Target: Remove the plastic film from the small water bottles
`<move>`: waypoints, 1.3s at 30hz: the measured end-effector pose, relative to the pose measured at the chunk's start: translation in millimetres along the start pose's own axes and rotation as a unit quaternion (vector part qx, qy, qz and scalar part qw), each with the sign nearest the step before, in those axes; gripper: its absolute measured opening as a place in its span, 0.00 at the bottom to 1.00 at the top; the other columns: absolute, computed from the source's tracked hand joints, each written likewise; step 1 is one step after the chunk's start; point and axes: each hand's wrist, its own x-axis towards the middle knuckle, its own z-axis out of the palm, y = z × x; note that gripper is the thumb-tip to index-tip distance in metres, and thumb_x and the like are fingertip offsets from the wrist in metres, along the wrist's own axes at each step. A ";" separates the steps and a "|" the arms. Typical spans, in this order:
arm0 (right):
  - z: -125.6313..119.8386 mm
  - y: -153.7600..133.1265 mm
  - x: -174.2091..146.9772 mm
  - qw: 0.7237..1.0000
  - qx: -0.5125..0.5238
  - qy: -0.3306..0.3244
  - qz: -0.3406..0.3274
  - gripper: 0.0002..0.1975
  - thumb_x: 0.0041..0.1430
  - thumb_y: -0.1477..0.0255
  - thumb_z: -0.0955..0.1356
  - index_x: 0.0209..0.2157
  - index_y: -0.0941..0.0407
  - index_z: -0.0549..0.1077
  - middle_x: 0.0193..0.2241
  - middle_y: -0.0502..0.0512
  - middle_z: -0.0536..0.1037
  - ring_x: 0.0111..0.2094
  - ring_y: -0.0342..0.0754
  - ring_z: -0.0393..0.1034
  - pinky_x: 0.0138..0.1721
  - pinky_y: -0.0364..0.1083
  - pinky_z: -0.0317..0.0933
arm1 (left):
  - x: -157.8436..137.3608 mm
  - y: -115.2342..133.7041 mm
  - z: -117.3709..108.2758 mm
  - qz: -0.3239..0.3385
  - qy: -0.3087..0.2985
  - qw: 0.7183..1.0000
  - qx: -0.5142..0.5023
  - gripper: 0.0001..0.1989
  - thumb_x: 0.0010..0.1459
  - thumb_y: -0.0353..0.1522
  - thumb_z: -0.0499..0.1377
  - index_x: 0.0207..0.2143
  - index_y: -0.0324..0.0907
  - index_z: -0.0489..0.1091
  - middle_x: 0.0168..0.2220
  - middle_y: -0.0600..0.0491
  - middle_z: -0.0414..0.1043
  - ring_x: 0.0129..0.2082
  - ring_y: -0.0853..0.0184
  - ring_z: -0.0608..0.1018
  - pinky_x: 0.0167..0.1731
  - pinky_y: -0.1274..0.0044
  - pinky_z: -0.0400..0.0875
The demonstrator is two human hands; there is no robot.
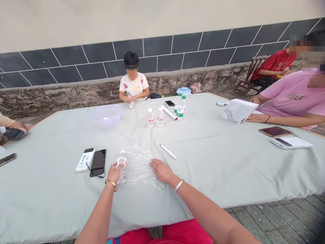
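Left hand: we have our left hand (114, 173) low in the frame, left of centre, clasped on a clear bottle (122, 171).
Bottle: cap towards the top of the frame, at the left edge of the clear plastic sheet (139, 166); standing or lying, we can't tell.
Right hand: we see our right hand (161, 169) well apart from the other, near lower centre, palm down, fingers loosely spread on the sheet's right side.
Pen: a white pen (168, 151) just above that hand.
Devices: left of the bottle, a black phone (98, 162) beside a white power bank (85, 160).
Upper centre: 2 white-capped bottles (150, 120) upright, then a paper roll (169, 113) and 2 green-capped bottles (180, 111); left of them, a purple basin (120, 113).
Company: at upper right, a person in pink (291, 93) with an open booklet (240, 112).
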 end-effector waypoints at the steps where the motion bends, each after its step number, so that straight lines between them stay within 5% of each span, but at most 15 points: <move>1: -4.1 2.3 0.0 1.000 -0.003 -0.002 0.003 0.21 0.59 0.77 0.58 0.53 0.57 0.67 0.58 0.58 0.62 0.60 0.49 0.52 0.60 0.50 0.46 | 1.2 -0.6 -1.9 0.001 -0.004 1.000 0.013 0.25 0.54 0.45 0.51 0.48 0.37 0.65 0.38 0.44 0.75 0.37 0.59 0.78 0.33 0.74 0.68; 14: -40.8 19.2 -7.2 0.994 -0.061 -0.002 0.091 0.19 0.56 0.79 0.60 0.49 0.57 0.71 0.55 0.60 0.66 0.57 0.53 0.57 0.57 0.53 0.48 | 5.0 -9.5 -4.4 0.008 0.005 0.998 0.062 0.17 0.58 0.42 0.45 0.30 0.43 0.68 0.33 0.49 0.76 0.33 0.64 0.77 0.29 0.77 0.66; 17: -45.5 -5.5 -1.6 0.989 -0.071 0.052 0.121 0.17 0.57 0.78 0.60 0.46 0.57 0.72 0.48 0.61 0.71 0.53 0.55 0.60 0.55 0.55 0.49 | 2.2 -9.0 1.7 0.010 0.028 0.997 0.067 0.13 0.57 0.40 0.47 0.27 0.44 0.64 0.29 0.50 0.74 0.30 0.64 0.75 0.28 0.77 0.65; 20: -33.4 -53.3 10.4 0.993 0.020 0.085 0.080 0.19 0.61 0.68 0.59 0.53 0.55 0.65 0.49 0.60 0.70 0.51 0.52 0.63 0.51 0.50 0.55 | -4.2 -3.5 12.1 0.028 0.042 0.997 0.063 0.11 0.58 0.37 0.46 0.26 0.44 0.61 0.28 0.53 0.72 0.30 0.65 0.74 0.29 0.77 0.64; 25: 3.6 -113.0 33.6 0.995 0.090 0.019 -0.035 0.26 0.59 0.52 0.57 0.56 0.44 0.61 0.63 0.54 0.50 0.61 0.57 0.47 0.57 0.60 0.45 | -4.6 -4.3 15.7 0.050 0.053 0.996 0.045 0.10 0.58 0.36 0.46 0.26 0.44 0.59 0.26 0.55 0.70 0.29 0.67 0.74 0.30 0.78 0.66; 28: 5.6 -99.1 32.1 0.996 0.084 -0.005 -0.035 0.23 0.59 0.53 0.58 0.54 0.42 0.64 0.64 0.50 0.46 0.63 0.59 0.37 0.58 0.65 0.34 | 2.7 -18.7 0.6 0.022 0.064 0.997 0.030 0.10 0.58 0.36 0.45 0.27 0.44 0.59 0.23 0.55 0.68 0.25 0.67 0.73 0.27 0.77 0.67; 31: -8.5 -66.0 22.8 0.995 0.089 0.032 0.037 0.21 0.60 0.62 0.59 0.54 0.48 0.65 0.63 0.54 0.50 0.62 0.55 0.46 0.59 0.56 0.43 | 5.8 -36.1 -15.7 -0.012 0.053 0.999 0.003 0.10 0.58 0.36 0.45 0.30 0.43 0.61 0.20 0.57 0.65 0.18 0.69 0.71 0.22 0.77 0.68; 35: -22.1 -53.1 22.0 0.981 0.103 0.071 0.151 0.25 0.60 0.60 0.58 0.56 0.55 0.61 0.56 0.60 0.61 0.53 0.52 0.61 0.51 0.48 0.55 | 0.9 -42.1 -24.4 -0.034 0.043 0.998 -0.022 0.13 0.57 0.35 0.47 0.42 0.40 0.62 0.29 0.52 0.71 0.23 0.69 0.74 0.24 0.76 0.71; 39: -12.3 -82.7 39.7 0.986 0.064 0.021 0.156 0.47 0.46 0.45 0.64 0.62 0.54 0.49 0.54 0.64 0.62 0.53 0.61 0.59 0.48 0.54 0.56 | -1.7 -23.5 -24.6 0.039 0.088 0.994 0.048 0.27 0.56 0.42 0.50 0.56 0.41 0.53 0.52 0.41 0.62 0.46 0.60 0.73 0.43 0.69 0.69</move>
